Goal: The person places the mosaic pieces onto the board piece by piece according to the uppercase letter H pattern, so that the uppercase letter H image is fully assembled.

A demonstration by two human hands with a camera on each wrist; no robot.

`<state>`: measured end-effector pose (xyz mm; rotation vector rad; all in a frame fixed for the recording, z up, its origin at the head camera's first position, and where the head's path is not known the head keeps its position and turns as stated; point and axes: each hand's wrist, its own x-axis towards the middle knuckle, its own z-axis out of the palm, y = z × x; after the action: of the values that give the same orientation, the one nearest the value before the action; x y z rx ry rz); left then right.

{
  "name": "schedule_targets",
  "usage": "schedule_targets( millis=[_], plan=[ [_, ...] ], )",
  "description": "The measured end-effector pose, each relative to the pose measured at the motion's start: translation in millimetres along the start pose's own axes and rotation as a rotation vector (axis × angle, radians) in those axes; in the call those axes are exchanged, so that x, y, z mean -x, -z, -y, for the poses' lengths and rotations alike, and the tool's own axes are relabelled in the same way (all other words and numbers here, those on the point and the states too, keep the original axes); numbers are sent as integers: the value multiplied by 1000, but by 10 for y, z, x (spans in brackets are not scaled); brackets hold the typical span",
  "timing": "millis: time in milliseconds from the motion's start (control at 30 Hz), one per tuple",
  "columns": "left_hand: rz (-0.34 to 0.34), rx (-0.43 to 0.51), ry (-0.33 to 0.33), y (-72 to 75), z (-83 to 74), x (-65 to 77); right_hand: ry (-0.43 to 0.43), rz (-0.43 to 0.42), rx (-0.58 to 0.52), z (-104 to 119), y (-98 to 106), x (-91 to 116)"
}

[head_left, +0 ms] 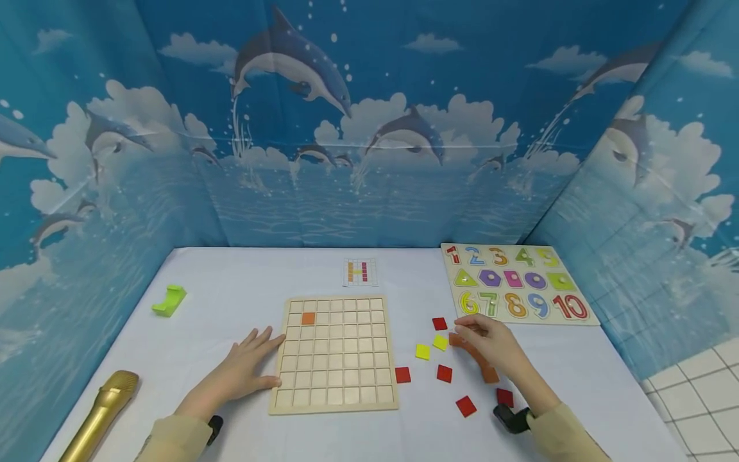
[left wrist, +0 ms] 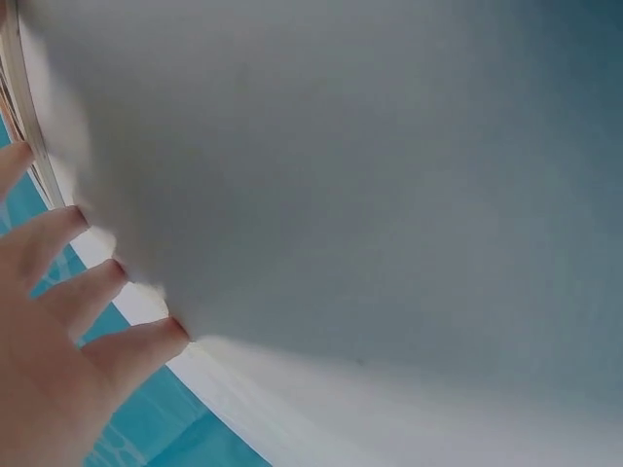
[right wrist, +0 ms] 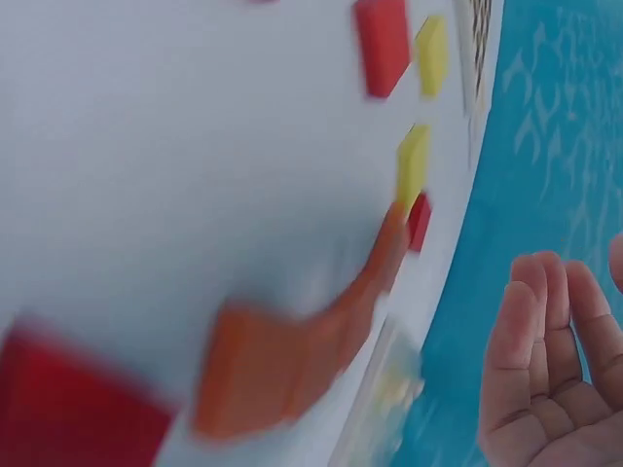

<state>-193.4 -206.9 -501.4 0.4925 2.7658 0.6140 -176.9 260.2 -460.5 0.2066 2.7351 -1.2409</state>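
Note:
A wooden grid board (head_left: 335,410) lies on the white table, with one orange square tile (head_left: 308,318) in a cell near its upper left. My left hand (head_left: 248,362) has its fingers spread, with fingertips and thumb at the board's left edge. To the right, my right hand (head_left: 487,340) hovers over a curved row of orange tiles (head_left: 489,374), hiding part of it. Nothing shows between its extended fingers (right wrist: 560,341) in the right wrist view. Two yellow tiles (head_left: 423,351) and several red tiles (head_left: 444,373) are scattered between the board and this hand.
A small pattern card (head_left: 360,273) lies behind the board. At the back right is a number and shape puzzle board (head_left: 519,282). On the left are a bright green curved piece (head_left: 169,301) and a gold microphone (head_left: 101,414). Dolphin-print curtains (head_left: 369,192) surround the table.

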Motion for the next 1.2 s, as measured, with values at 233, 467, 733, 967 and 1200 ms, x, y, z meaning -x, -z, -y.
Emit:
schedule_targets(
  millis=[233, 467, 733, 967, 1200],
  plan=[
    [3, -1, 17, 33, -16, 39, -53, -8, 16, -214, 227, 152],
    [-10, -6, 6, 41, 8, 47, -100, 0, 4, -301, 262, 162],
    [23, -3, 7, 73, 45, 45, -162, 16, -10, -382, 205, 139],
    [38, 25, -17, 78, 38, 18, -245, 20, 49, -409, 167, 124],
    [20, 18, -45, 64, 7, -3, -299, 43, 84, -450, 151, 70]
  ],
)
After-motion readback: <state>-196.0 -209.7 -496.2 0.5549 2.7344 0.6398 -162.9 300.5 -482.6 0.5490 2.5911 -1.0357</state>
